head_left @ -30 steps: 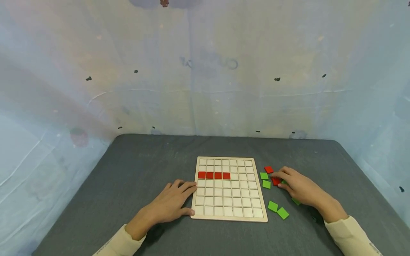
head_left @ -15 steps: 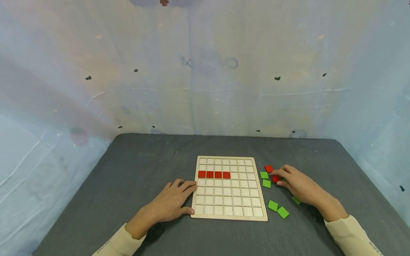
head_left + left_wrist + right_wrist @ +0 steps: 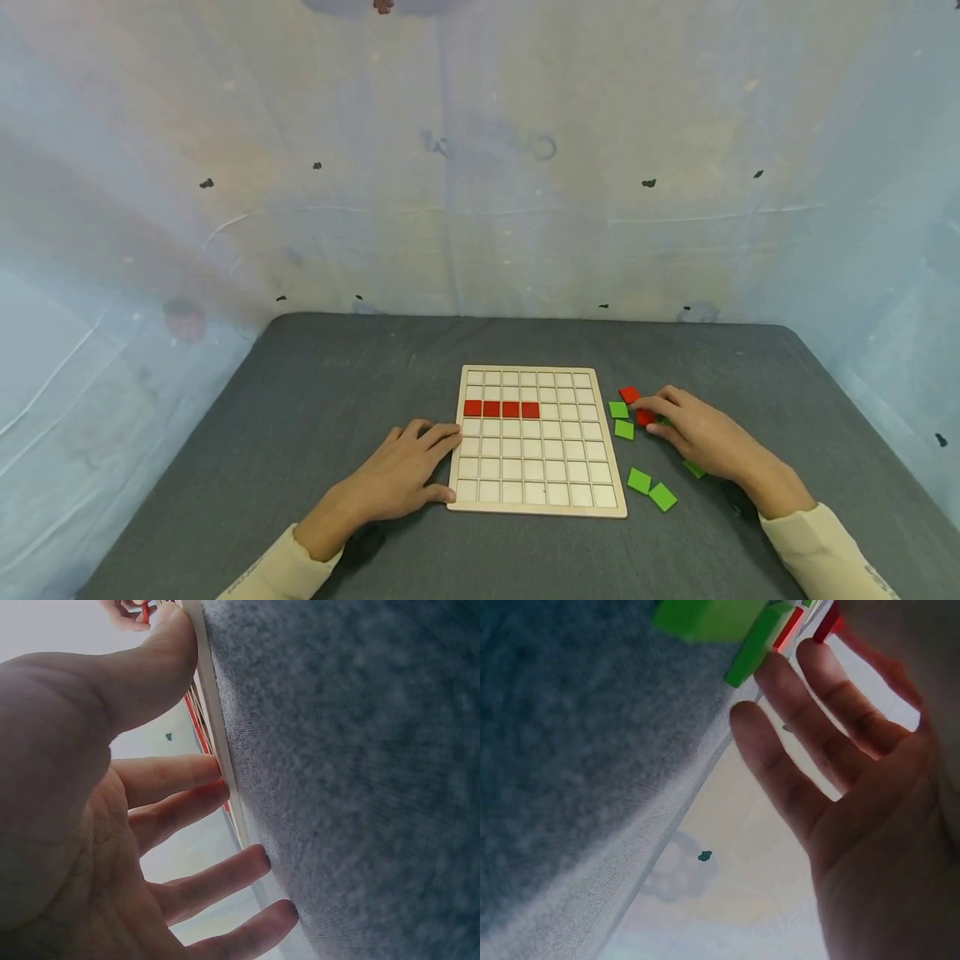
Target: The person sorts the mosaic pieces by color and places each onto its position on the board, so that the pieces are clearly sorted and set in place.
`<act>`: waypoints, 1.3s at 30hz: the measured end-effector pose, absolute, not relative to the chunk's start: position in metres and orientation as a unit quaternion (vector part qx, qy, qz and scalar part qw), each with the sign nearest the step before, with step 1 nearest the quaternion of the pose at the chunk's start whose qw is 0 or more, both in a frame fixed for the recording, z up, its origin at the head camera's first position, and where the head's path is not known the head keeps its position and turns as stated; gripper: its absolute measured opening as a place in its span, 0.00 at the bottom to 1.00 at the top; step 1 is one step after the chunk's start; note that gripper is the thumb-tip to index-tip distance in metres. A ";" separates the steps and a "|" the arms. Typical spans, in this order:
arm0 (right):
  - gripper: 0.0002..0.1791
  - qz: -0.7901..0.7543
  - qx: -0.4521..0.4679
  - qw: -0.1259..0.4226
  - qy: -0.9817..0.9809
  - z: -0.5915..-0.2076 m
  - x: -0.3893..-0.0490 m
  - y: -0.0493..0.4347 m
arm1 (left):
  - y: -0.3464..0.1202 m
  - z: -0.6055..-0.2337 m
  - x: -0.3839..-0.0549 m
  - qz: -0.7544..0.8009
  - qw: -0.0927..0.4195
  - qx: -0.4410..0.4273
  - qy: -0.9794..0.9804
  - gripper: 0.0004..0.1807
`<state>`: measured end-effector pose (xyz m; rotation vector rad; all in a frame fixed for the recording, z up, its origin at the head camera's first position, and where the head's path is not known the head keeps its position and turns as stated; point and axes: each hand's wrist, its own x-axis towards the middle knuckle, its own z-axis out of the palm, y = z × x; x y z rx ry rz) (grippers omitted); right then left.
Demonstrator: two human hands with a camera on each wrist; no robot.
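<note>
My left hand (image 3: 401, 475) lies at the left edge of a square wooden grid board (image 3: 555, 451). Its thumb and nearest fingers touch the rim, and the fingers are spread and fairly straight in the left wrist view. A row of red square tiles (image 3: 501, 409) fills the left part of the board's third row from the far side. Right of the board, my right hand (image 3: 708, 437) pinches a red tile (image 3: 645, 417) between thumb and index finger. In the right wrist view, that red tile (image 3: 826, 622) shows only partly at the top.
Another red tile (image 3: 629, 394) lies just beyond the right fingers. Several loose green tiles (image 3: 639, 481) lie between the board and the right hand, some partly hidden under it. A dark grey cloth (image 3: 360, 367) covers the table. Pale fabric walls (image 3: 480, 250) rise behind and at both sides.
The red tile between the right thumb and index finger has come up slightly and tilted. The left hand and the board keep their places.
</note>
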<state>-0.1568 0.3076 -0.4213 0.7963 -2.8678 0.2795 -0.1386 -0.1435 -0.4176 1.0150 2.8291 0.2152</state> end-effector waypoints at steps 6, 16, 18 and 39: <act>0.21 0.099 0.255 0.077 -0.959 -0.418 -0.155 0.304 | -0.143 -0.418 -0.139 0.071 0.063 0.336 0.937 0.42; 0.22 0.098 0.271 0.082 -0.954 -0.421 -0.156 0.306 | -0.144 -0.418 -0.138 0.072 0.064 0.338 0.936 0.42; 0.21 0.100 0.272 0.079 -0.954 -0.421 -0.156 0.306 | -0.144 -0.418 -0.138 0.071 0.063 0.338 0.936 0.42; 0.19 0.133 0.252 0.049 -0.957 -0.420 -0.158 0.301 | -0.144 -0.416 -0.138 0.083 0.078 0.326 0.939 0.43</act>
